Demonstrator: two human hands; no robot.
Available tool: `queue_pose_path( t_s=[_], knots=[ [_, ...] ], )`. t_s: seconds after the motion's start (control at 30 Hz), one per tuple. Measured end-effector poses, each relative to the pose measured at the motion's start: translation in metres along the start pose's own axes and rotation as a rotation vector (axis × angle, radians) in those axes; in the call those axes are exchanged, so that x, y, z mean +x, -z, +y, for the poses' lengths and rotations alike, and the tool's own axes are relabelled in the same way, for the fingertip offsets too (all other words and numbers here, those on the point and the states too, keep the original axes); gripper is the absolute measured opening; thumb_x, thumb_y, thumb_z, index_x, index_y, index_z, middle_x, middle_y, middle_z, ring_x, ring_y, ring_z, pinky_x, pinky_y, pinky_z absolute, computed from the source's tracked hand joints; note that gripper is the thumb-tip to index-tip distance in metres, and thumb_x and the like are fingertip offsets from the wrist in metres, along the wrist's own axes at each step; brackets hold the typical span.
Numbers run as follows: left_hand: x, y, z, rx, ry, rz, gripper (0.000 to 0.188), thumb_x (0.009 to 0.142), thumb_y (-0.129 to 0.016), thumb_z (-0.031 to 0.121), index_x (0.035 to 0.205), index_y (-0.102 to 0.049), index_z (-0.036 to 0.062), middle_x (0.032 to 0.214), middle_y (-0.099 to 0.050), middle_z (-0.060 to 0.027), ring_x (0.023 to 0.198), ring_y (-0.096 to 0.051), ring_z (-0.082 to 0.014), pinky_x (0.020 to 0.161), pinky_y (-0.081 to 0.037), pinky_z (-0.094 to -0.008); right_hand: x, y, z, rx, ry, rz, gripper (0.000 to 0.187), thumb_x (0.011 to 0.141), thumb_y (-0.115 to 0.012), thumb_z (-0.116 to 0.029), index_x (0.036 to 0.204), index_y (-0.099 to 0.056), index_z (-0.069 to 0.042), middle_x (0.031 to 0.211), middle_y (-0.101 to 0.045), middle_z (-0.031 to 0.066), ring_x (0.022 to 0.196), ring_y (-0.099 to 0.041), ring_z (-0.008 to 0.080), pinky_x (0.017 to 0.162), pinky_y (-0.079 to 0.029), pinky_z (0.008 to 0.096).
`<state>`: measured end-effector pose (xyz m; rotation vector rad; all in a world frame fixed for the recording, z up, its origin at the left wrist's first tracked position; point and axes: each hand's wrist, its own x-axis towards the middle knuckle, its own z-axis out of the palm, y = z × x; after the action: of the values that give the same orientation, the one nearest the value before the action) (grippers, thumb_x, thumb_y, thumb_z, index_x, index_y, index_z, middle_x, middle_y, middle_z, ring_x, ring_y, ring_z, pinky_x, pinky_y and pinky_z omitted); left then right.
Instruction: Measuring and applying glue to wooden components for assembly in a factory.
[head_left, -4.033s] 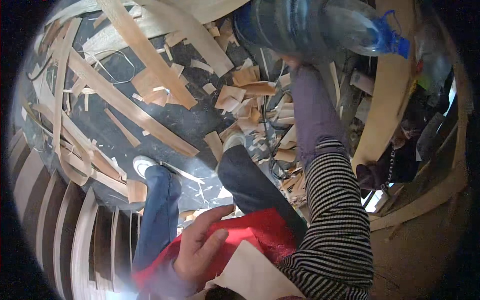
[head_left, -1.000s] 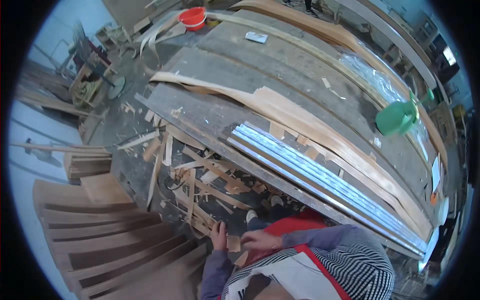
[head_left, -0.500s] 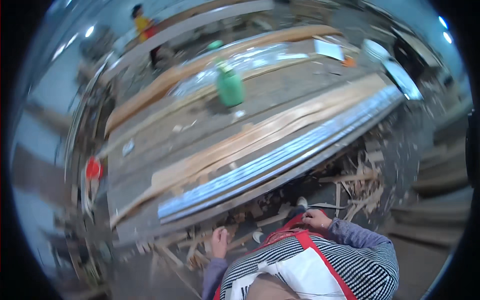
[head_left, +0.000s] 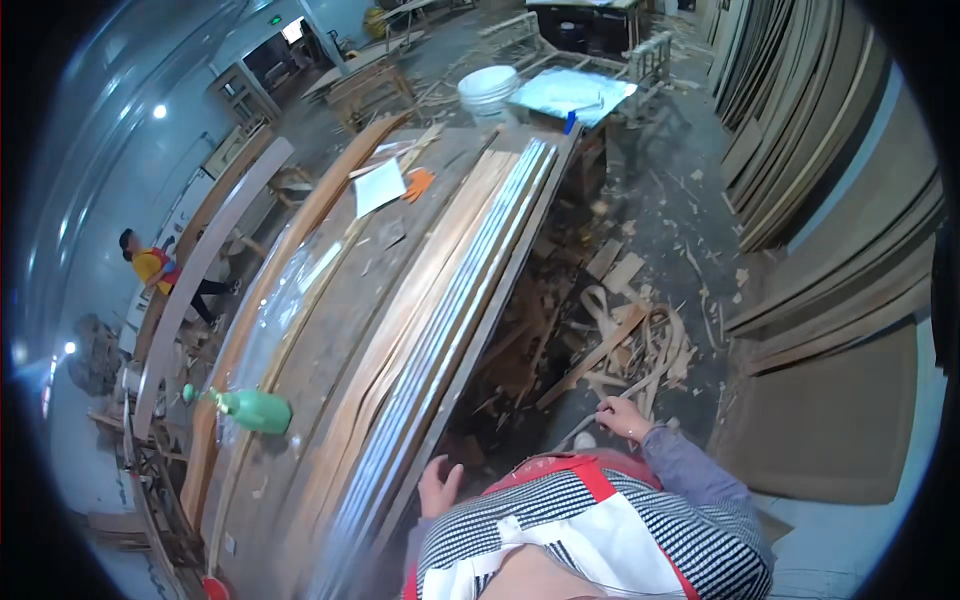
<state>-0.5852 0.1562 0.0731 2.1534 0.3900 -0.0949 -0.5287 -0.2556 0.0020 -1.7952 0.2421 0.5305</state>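
My left hand [head_left: 438, 487] hangs beside the near edge of a long workbench [head_left: 345, 290], its thumb apart from the fingers and nothing in it. My right hand [head_left: 625, 418] is in front of my body, fingers loosely bent and apart, with no held thing visible. A pale thin strip on the floor side runs close by its fingertips. Nearest my left hand on the bench are long silvery wrapped strips [head_left: 440, 310], with tan wood strips [head_left: 400, 315] beside them. A green spray bottle [head_left: 258, 411] lies farther left on the bench.
Wood offcuts and curled strips [head_left: 640, 350] litter the floor right of the bench. Boards [head_left: 800, 130] lean along the right wall. A white bucket [head_left: 488, 90], white sheet [head_left: 380, 187] and orange glove [head_left: 418, 184] are ahead. A person in yellow [head_left: 150, 265] stands far left.
My view has swung right, so the bench now runs away from me, and the leaning boards show more. Both hands stay near my body, the right one a little farther out.
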Motion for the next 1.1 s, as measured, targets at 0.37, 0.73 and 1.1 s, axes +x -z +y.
queue_pose_path(
  t_s=[0.37, 0.73, 1.1],
  knots=[
    [0.241, -0.113, 0.157, 0.417, -0.501, 0.157, 0.077, 0.068, -0.085, 0.038, 0.126, -0.053, -0.0018, 0.128, -0.055, -0.0243, 0.12, -0.051, -0.0406, 0.103, -0.041, -0.0458, 0.135, 0.091, -0.035, 0.114, 0.016, -0.043, 0.026, 0.088, -0.066, -0.018, 0.102, -0.064, 0.003, 0.083, -0.07, 0.0113, 0.073, -0.067, 0.0166, 0.065, -0.053, 0.03],
    [0.469, -0.213, 0.29, 0.154, -0.447, 0.166, 0.072, 0.073, -0.082, 0.027, 0.13, -0.048, -0.0024, 0.135, -0.049, -0.0266, 0.125, -0.047, -0.0436, 0.107, -0.037, -0.0471, 0.353, 0.322, -0.037, -0.097, 0.181, -0.054, 0.016, 0.094, -0.06, -0.017, 0.094, -0.061, -0.001, 0.078, -0.066, 0.0074, 0.068, -0.064, 0.0162, 0.057, -0.051, 0.0298],
    [0.512, -0.203, 0.34, 0.251, -0.029, 0.553, 0.061, 0.087, -0.071, 0.022, 0.136, -0.045, -0.0022, 0.137, -0.05, -0.0237, 0.127, -0.047, -0.0369, 0.109, -0.034, -0.0437, 0.698, 0.548, -0.227, 0.487, 0.01, 0.215, 0.022, 0.093, -0.058, -0.025, 0.109, -0.057, -0.01, 0.096, -0.068, 0.0085, 0.086, -0.067, 0.0174, 0.071, -0.054, 0.0332]
  ],
)
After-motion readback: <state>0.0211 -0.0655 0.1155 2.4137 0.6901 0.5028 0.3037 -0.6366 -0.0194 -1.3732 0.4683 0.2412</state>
